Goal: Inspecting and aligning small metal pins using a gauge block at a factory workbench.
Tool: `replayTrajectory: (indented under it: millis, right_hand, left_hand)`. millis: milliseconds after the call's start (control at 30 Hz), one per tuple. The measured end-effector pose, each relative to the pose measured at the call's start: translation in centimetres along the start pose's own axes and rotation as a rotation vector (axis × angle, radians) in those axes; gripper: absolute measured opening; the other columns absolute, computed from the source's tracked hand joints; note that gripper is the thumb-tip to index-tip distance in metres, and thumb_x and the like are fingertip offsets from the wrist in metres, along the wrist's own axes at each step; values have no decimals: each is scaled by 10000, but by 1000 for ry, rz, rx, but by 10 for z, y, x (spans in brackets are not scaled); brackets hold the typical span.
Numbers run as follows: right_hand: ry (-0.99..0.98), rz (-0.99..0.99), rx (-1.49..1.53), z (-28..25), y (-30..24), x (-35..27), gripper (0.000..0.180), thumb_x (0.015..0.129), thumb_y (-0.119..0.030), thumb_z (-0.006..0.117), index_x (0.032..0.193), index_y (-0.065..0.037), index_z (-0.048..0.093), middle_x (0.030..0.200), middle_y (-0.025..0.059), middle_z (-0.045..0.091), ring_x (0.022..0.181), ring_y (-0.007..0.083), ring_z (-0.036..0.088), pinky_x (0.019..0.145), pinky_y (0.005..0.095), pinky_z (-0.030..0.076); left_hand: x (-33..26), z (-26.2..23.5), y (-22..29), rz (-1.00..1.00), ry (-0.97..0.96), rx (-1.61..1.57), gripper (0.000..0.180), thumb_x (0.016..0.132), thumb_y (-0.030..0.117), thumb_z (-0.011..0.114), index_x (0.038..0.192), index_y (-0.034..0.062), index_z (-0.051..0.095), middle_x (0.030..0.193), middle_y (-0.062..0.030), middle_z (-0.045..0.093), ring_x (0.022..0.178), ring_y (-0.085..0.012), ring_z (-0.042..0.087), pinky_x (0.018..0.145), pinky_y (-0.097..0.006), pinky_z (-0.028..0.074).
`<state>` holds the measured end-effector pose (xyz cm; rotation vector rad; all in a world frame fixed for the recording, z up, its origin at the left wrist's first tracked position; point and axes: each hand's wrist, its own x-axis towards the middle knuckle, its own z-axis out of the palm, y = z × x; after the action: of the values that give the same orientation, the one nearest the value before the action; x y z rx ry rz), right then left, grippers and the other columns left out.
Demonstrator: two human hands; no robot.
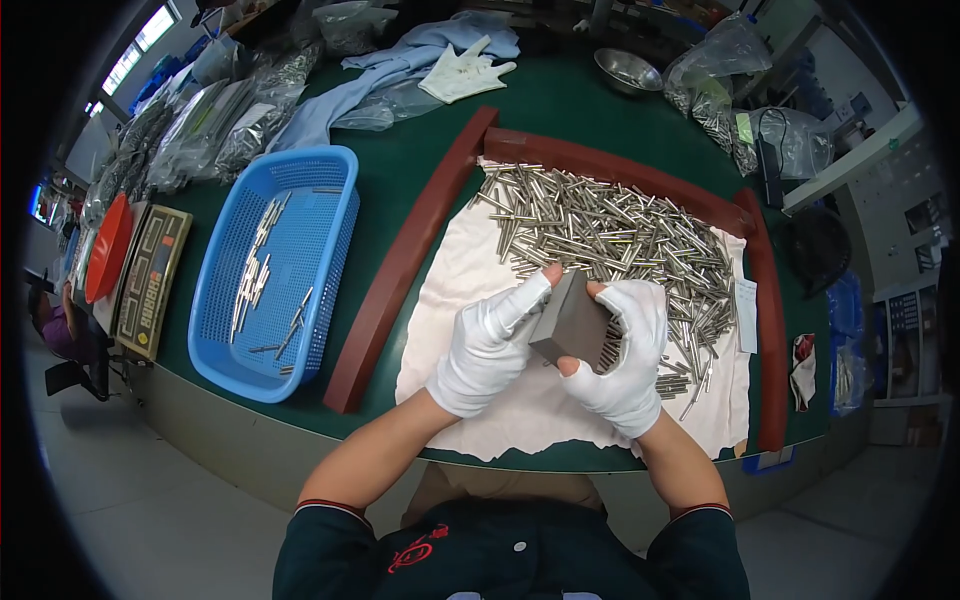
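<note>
Block (568,322), gripped by left hand (490,347) and right hand (632,350) at the near edge of the rod pile (610,222), looks stiff, probably heavy; opposite sides seem the surest hold.

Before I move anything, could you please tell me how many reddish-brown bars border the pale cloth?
3: the left bar, the far bar and the right bar, along three sides of the cloth.
</note>
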<state>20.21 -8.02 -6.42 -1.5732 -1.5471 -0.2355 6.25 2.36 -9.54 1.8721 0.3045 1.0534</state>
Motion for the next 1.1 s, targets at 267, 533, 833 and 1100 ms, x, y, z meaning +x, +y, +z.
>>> replayTrajectory:
  millis: [267,533,833,1100]
  right_hand:
    - [-12,50,22,-4,2,-1,595,619,-380,756,1053,-28,550,976,113,538,894,285,490,804,411,388]
    - [-2,66,-4,-2,5,0,585,625,-379,753,1051,-36,545,973,108,533,886,282,486,802,410,387]
    - [-15,61,2,0,5,0,580,630,-377,754,1050,-38,541,982,109,534,896,283,483,799,408,386]
    - [-20,71,-14,1,6,-1,583,628,-370,758,1058,-44,539,989,112,535,899,285,482,795,415,389]
  left_hand:
    - [11,-5,14,-623,10,-438,642,835,-83,573,1427,95,396,802,39,551,696,6,481,591,-153,404]
    - [14,-10,10,-682,-32,-565,677,827,-64,598,1441,30,329,762,32,561,656,2,483,532,-149,366]
    - [12,-6,7,-697,-33,-571,653,826,-79,552,1434,44,348,762,51,542,671,7,470,581,-144,382]
    - [5,-1,6,-585,-68,-451,643,826,-108,517,1426,90,397,858,47,531,710,0,453,627,-137,394]
